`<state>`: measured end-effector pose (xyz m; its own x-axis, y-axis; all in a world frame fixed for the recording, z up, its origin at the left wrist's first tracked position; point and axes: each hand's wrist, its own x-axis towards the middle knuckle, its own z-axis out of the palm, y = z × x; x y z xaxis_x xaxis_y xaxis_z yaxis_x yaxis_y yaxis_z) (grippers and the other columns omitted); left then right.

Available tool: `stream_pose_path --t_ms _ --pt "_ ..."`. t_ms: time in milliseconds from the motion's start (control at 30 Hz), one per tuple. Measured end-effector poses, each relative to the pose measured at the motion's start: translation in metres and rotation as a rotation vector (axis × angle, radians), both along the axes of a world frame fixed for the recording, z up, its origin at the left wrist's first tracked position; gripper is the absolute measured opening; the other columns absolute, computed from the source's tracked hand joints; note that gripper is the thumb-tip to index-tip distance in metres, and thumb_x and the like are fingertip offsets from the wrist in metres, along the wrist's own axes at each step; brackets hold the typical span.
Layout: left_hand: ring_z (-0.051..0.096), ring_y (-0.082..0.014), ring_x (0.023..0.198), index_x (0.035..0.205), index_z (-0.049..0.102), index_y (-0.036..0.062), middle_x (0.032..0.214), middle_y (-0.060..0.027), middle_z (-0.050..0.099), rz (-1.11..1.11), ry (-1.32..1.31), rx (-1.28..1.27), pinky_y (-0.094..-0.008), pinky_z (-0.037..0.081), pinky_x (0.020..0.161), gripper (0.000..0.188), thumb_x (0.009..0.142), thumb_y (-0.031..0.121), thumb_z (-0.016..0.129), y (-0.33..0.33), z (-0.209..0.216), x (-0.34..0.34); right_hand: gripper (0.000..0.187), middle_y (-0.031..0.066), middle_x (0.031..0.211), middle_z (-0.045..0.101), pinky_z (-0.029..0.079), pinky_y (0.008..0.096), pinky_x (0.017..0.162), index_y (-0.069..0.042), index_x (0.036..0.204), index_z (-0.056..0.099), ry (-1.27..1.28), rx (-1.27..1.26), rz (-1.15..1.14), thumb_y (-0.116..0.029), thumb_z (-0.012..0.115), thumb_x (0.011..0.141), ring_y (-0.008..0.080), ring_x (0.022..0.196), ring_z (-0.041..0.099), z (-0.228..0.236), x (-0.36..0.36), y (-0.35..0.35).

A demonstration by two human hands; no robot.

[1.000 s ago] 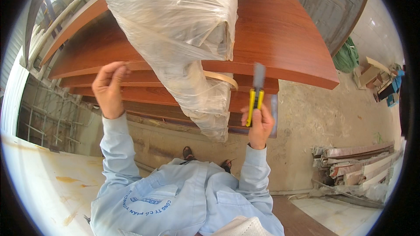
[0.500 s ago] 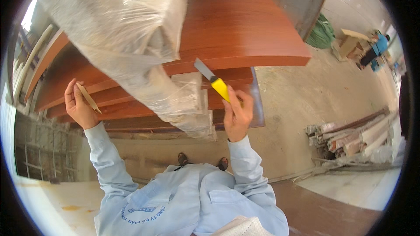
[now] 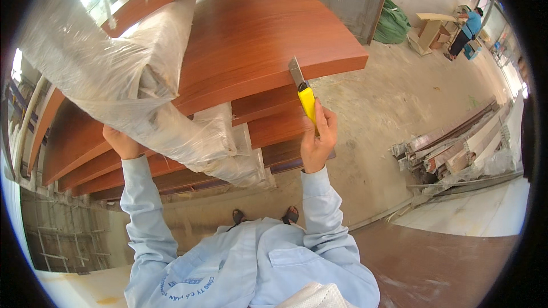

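In right hand [image 3: 318, 145], gripped: yellow knife [image 3: 307, 102], blade [image 3: 295, 71] pointing away. Plastic wrap [image 3: 114, 88] partly hides left hand [image 3: 121, 141]; can't tell its grip.

lettering on the light blue work shirt [image 3: 257, 265]. small blue capitals [image 3: 209, 286] follow a curve on the wearer's left chest, appearing inverted in this head view. the curve partly encloses a blocky blue emblem [image 3: 191, 281], similar in colour to the letters. the characters near the lower edge are small, slanted and hard to make out.
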<state>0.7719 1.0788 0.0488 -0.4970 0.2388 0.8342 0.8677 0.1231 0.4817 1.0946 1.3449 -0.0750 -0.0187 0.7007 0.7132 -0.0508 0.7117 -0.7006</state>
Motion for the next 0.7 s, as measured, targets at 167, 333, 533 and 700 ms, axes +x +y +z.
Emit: stream_pose_path --t_ms 167,333,533,700 --pt "0.070 -0.0163 0.091 0.106 0.073 -0.0060 0.103 -0.0095 0.078 -0.003 -0.095 -0.005 -0.0326 0.055 0.083 0.025 0.087 0.009 0.078 -0.007 -0.001 -0.006 0.045 0.0137 0.110 0.063 0.051 0.0330 0.086 -0.004 0.141 0.064 0.024 -0.072 -0.042 -0.004 0.068 0.096 0.0241 0.097 0.061 0.001 0.012 0.015" --pt "0.069 -0.0161 0.088 0.109 0.072 -0.0074 0.105 -0.0093 0.076 0.051 0.082 -0.086 -0.0345 0.056 0.079 0.027 0.086 0.005 0.079 -0.007 -0.002 -0.009 0.044 0.0121 0.109 0.063 0.050 0.0316 0.086 -0.003 0.142 0.062 0.023 -0.117 -0.117 -0.007 0.067 0.099 0.0215 0.096 0.061 -0.003 0.027 0.034" --pt "0.069 -0.0175 0.091 0.111 0.071 -0.0085 0.106 -0.0102 0.076 0.063 0.116 -0.127 -0.0341 0.056 0.082 0.030 0.086 0.006 0.078 -0.002 -0.002 -0.008 0.040 0.0059 0.107 0.066 0.050 0.0287 0.074 -0.004 0.143 0.061 0.254 -0.483 -0.136 -0.015 0.061 0.105 0.0122 0.090 0.060 -0.021 0.049 0.077" --pt "0.066 -0.0169 0.093 0.116 0.069 -0.0075 0.108 -0.0095 0.073 -0.018 -0.087 0.127 -0.0319 0.054 0.085 0.025 0.094 0.005 0.070 -0.013 0.004 0.006 0.042 0.0063 0.110 0.068 0.052 0.0298 0.070 -0.006 0.147 0.056 0.603 -0.700 -0.126 -0.022 0.056 0.108 0.0123 0.088 0.062 -0.075 0.092 0.101"
